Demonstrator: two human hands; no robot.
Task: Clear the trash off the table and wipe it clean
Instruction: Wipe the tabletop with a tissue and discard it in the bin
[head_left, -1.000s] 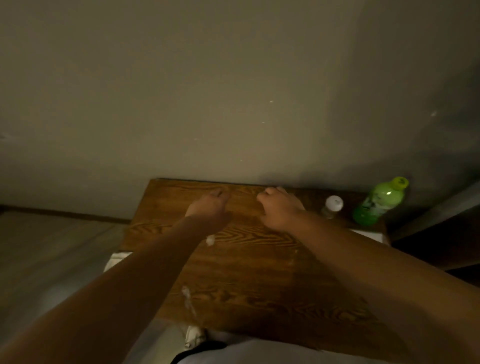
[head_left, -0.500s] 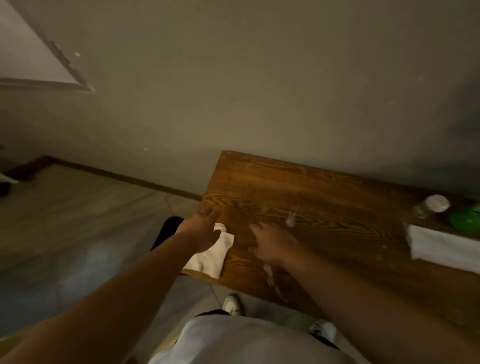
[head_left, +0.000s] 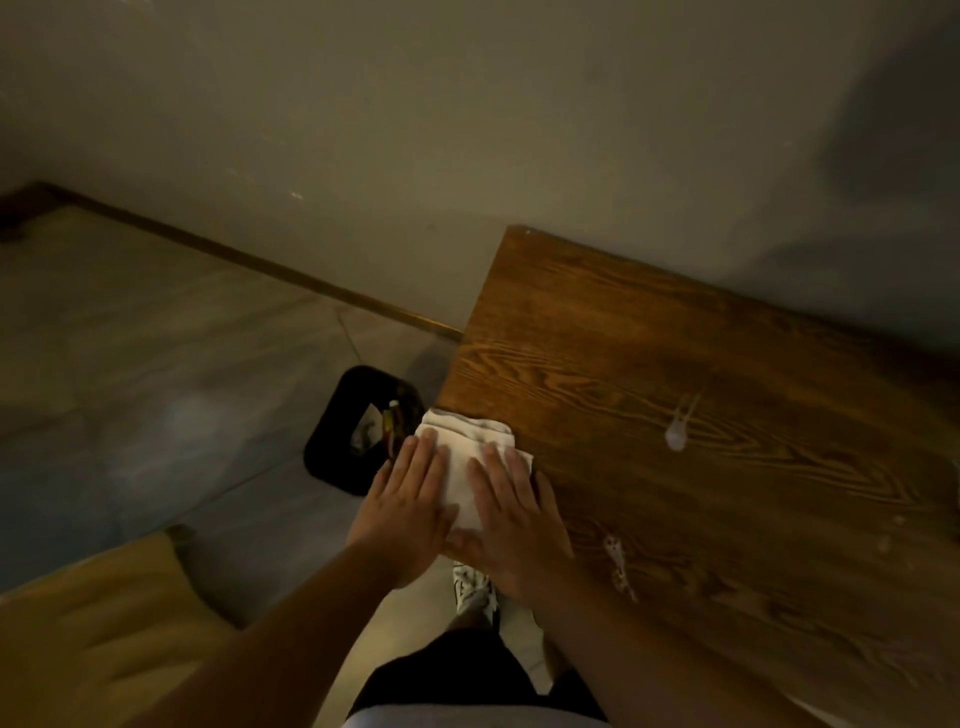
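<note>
A folded white cloth (head_left: 465, 457) lies on the near left corner of the wooden table (head_left: 649, 374), partly over the edge. My left hand (head_left: 408, 501) rests flat on its left side, fingers spread. My right hand (head_left: 514, 512) lies flat on its right side. Both palms press on the cloth without gripping it. White smears mark the tabletop: one blob (head_left: 677, 436) toward the middle and a streak (head_left: 618, 566) near the front edge.
A black trash bin (head_left: 340, 441) with some rubbish inside stands on the tiled floor just left of the table corner. A tan cushion (head_left: 88, 623) fills the lower left. The wall runs behind the table. My shoe (head_left: 471, 590) shows below the hands.
The view has swung left, so the bottles and the other cloth have left the frame. Both hands have come together and now lie flat on the white cloth at the corner.
</note>
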